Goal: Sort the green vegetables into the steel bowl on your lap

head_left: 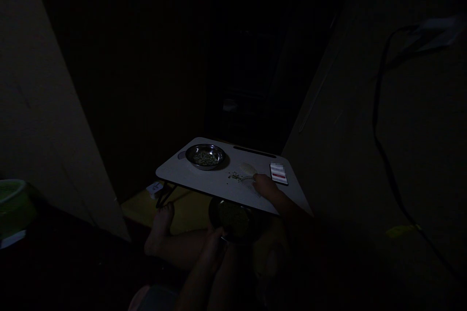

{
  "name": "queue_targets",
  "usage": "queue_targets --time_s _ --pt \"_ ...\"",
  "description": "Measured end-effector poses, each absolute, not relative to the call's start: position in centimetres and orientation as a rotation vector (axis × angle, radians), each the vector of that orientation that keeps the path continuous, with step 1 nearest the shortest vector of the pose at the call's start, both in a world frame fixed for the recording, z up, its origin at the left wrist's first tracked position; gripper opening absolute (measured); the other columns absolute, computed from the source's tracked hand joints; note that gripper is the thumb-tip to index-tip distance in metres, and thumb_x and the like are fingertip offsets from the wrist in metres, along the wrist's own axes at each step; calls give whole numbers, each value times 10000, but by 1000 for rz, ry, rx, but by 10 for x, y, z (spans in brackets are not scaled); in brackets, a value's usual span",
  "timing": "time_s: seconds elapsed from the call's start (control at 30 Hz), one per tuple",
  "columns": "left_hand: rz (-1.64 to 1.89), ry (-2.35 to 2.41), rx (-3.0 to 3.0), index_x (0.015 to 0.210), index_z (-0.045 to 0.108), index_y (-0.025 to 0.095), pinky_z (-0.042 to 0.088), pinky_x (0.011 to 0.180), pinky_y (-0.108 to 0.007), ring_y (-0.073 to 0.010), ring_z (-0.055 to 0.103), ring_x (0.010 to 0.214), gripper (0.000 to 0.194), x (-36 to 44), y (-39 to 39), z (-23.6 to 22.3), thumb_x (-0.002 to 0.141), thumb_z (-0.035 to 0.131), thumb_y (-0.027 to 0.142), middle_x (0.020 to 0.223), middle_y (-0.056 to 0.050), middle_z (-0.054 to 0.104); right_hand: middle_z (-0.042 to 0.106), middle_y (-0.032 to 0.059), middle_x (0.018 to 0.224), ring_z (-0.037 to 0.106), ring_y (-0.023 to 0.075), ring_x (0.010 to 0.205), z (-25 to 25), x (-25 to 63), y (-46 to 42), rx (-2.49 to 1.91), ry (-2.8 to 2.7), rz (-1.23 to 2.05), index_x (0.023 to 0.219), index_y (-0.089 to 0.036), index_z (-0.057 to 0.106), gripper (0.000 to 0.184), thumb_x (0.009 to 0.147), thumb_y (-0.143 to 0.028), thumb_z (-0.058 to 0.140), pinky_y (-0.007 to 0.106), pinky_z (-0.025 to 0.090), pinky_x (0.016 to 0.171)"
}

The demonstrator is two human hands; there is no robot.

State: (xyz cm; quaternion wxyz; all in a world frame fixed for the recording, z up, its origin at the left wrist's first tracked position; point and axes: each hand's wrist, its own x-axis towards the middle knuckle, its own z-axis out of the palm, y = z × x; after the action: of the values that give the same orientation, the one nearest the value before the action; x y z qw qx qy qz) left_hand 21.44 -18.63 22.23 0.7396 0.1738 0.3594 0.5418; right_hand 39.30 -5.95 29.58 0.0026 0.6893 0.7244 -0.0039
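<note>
Supporting dark bowl (211,209) at its near-left edge: L hand (216,239), thumb over rim, clamped on same. Bowl pos.: low, just off near edge of bench (204,180), above the person's legs. Contents: greenish mass (233,217), small pcs.; exact type n/a due to low light.

R hand (264,186): set well apart from L hand, on R half of bench, fingers down at bench surface. Cannot tell if fingertips are clamped on anything; detail too dark. Adjacent items, R hand: pale patch (248,168) of fine material, just beyond fingers; dark specks (234,176), loose, scattered to L of fingers, w/ a few strays nearer the bench edge.

Bench layout, L to R: steel bowl (206,167), upright, nr. far-L corner, w/ pale small pcs. (205,157) inside; slot (254,151) along far edge; phone (278,174), flat, screen up and lit, just beyond R hand.

Below bench, L side: folding leg (166,195), dark; white box (154,189) w/ dark marking, nr. leg; bare foot (164,217) nr. same.

Periphery: green basin (13,199), far L; dark cable (376,131), hanging along R wall (339,165). Illum.: v. low throughout.
</note>
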Motion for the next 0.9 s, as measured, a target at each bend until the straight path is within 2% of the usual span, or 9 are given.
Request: queue_targets --time_s 0.27,0.57,0.8,0.9 --pt "1186 809 390 713 491 182 385 532 -198 -105 499 645 259 215 -187 225 506 428 40 666 0 517 589 128 970 552 183 875 295 386 -58 2146 2310 -20 949 -147 561 250 769 -228 406 245 383 686" --pt "1163 857 416 609 437 143 351 497 -213 -72 433 502 107 215 -184 211 532 448 70 531 26 453 588 113 988 537 181 912 298 380 -60 2118 2350 -38 985 -158 554 266 765 -211 414 244 374 725" --pt "1204 802 449 618 448 144 364 520 -222 -74 452 507 98 217 -190 219 556 445 68 548 22 478 590 107 981 535 178 914 296 379 -66 2127 2322 -75 993 -167 554 265 777 -220 411 238 370 721" --pt "1215 776 433 700 483 163 387 564 -235 -102 496 584 180 212 -196 235 554 461 60 601 10 516 593 103 973 537 181 909 294 379 -66 2110 2343 -80 977 -169 558 259 778 -243 410 240 369 717"
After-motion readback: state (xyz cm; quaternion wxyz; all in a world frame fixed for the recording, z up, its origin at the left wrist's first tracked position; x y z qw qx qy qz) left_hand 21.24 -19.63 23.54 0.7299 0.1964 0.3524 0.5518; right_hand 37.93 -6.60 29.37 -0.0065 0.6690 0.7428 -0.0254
